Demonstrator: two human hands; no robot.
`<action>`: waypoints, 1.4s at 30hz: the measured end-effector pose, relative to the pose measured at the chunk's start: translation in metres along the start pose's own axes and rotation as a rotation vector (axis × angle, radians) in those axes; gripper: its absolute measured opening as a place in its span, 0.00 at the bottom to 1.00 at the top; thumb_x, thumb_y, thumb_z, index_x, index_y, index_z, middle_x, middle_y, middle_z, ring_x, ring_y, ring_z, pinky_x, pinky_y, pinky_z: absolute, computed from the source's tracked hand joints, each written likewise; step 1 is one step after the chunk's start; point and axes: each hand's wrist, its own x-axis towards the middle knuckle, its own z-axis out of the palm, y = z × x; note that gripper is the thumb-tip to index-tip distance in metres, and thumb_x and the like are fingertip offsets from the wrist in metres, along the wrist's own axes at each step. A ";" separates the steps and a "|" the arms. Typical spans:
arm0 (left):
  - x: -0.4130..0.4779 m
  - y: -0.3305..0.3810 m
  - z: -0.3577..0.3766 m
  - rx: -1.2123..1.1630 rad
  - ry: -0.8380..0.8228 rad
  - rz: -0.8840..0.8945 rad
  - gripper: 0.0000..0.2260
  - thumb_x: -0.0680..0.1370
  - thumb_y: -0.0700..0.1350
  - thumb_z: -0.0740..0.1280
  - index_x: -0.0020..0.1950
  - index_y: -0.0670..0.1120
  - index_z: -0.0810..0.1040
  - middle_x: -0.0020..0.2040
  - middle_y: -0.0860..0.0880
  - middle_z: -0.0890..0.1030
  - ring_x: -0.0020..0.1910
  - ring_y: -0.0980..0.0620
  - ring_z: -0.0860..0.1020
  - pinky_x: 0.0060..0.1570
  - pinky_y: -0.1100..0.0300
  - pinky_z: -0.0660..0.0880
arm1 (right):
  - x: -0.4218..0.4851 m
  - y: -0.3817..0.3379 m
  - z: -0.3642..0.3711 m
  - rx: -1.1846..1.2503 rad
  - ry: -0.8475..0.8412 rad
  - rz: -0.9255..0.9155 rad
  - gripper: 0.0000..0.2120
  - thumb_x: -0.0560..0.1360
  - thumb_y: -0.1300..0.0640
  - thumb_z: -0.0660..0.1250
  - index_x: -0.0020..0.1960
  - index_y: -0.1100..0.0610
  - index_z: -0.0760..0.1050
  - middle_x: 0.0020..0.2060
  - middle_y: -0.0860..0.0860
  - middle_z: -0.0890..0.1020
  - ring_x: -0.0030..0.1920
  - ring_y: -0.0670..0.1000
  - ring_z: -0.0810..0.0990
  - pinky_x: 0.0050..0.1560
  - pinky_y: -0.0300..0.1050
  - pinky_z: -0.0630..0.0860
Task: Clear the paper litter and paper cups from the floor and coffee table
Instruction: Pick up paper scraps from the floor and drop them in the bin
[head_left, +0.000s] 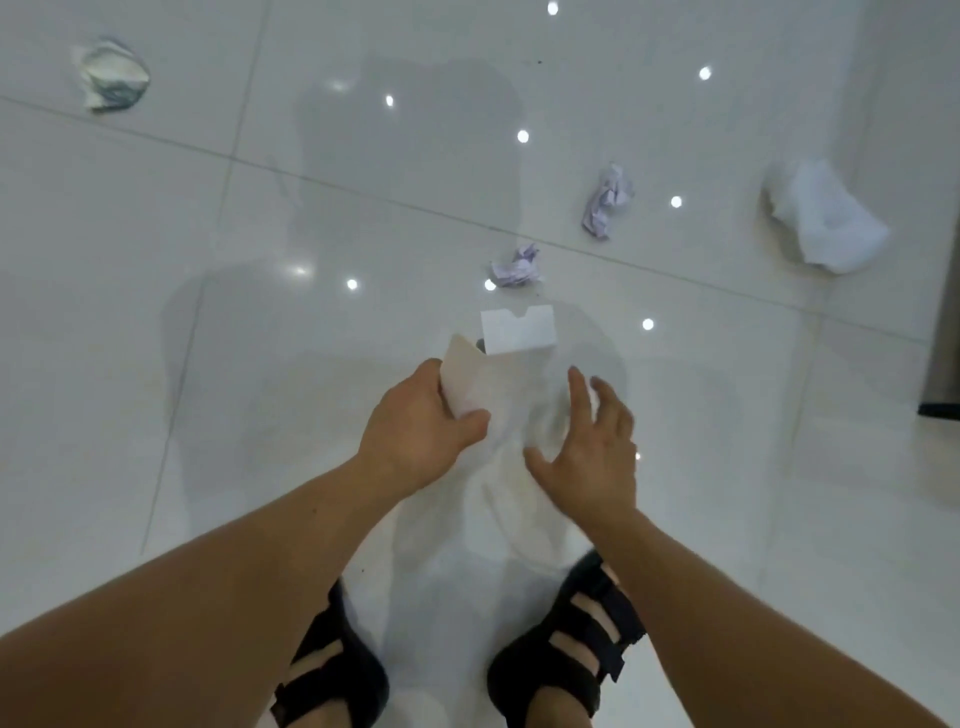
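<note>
Clear plastic bag (498, 483) hangs btw both hands, long axis hands-to-feet, above 2 black sandals (566, 649). Litter on floor: 1 big white crumpled sheet (821, 223) far R of bag, 1 grey-white wad (111, 73) far upper L, 2 lilac wads (608, 200) (514, 267) just beyond bag. 1 flat white card (517, 330) at bag's far end, long axis L-R, notch pointing away. L hand (415, 421) pinches beige paper (465, 374); R hand (592, 447) spread, holds nothing.

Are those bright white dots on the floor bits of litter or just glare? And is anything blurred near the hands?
Head view: the dots are glare, round light reflections on the glossy floor, not litter; the crumpled paper is matte and irregular. Head view: the right hand is slightly motion-blurred, the left hand gripping a beige sheet sharper.
</note>
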 end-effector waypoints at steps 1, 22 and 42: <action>0.003 -0.007 0.004 0.021 0.004 -0.015 0.23 0.70 0.53 0.73 0.61 0.47 0.72 0.53 0.51 0.80 0.51 0.49 0.78 0.53 0.49 0.76 | 0.009 0.014 0.004 -0.084 -0.027 0.063 0.49 0.68 0.40 0.72 0.79 0.46 0.46 0.77 0.54 0.53 0.74 0.59 0.55 0.62 0.62 0.71; -0.101 0.057 -0.103 0.037 0.112 -0.025 0.20 0.71 0.56 0.71 0.57 0.49 0.70 0.44 0.57 0.75 0.43 0.56 0.75 0.40 0.59 0.73 | -0.057 -0.075 -0.138 -0.191 -0.225 -0.179 0.12 0.79 0.51 0.52 0.39 0.54 0.66 0.33 0.48 0.73 0.30 0.50 0.71 0.31 0.45 0.67; -0.475 0.118 -0.366 -0.311 0.567 -0.230 0.23 0.71 0.54 0.72 0.62 0.47 0.70 0.56 0.49 0.78 0.52 0.47 0.77 0.51 0.50 0.77 | -0.270 -0.397 -0.457 -0.474 -0.255 -0.867 0.16 0.84 0.55 0.50 0.38 0.54 0.60 0.32 0.51 0.71 0.36 0.58 0.74 0.39 0.49 0.72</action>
